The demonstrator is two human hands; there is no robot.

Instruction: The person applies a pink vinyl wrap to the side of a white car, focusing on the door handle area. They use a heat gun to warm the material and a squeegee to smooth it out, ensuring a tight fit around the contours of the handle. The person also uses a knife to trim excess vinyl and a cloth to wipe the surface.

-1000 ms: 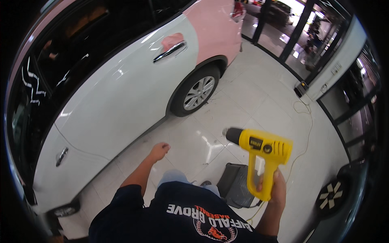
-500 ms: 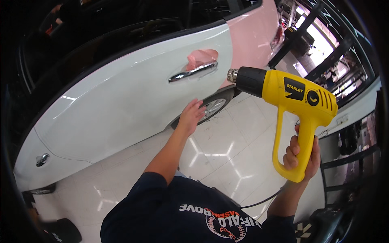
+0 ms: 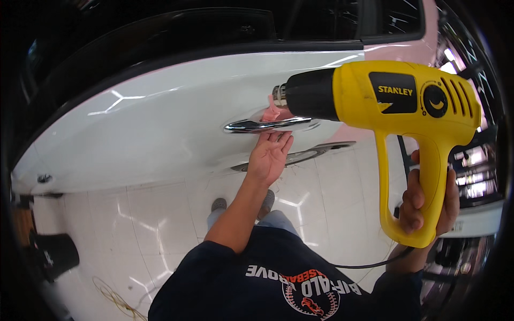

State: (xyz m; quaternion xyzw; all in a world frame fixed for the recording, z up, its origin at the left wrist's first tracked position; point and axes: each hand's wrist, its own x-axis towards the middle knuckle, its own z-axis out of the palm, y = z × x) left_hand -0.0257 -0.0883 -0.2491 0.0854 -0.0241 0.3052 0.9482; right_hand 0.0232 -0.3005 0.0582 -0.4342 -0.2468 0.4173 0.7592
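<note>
The right hand [image 3: 415,202] was clamped on the grip of the heat gun [image 3: 412,122], its fingers wrapped round the front of the grip. The left hand [image 3: 269,161] was palm up under the door handle [image 3: 250,127], fingers extended and slightly apart, their tips at the handle's lower edge — whether they pinched anything could not be told.

The heat gun, yellow with a black front end, was held up at the right, level, its metal nozzle [image 3: 279,96] pointing left. In view the nozzle overlapped the edge of a crumpled pink film [image 3: 271,111] just above the door handle; whether the two touched was unclear. A black cord [image 3: 364,266] ran from the bottom of the grip, leftward across the dark shirt [image 3: 214,281].

Around the chrome door handle spread the white door [image 3: 144,123], with dark windows [image 3: 214,29] above it and a pink panel [image 3: 399,55] to its right. Below the door, part of a wheel [image 3: 306,156] showed behind the left hand. Grey shoes [image 3: 219,204] stood on the pale tiled floor [image 3: 176,216] — farther left were a black bin-like thing [image 3: 58,257] and a loose yellowish cable [image 3: 115,300].
</note>
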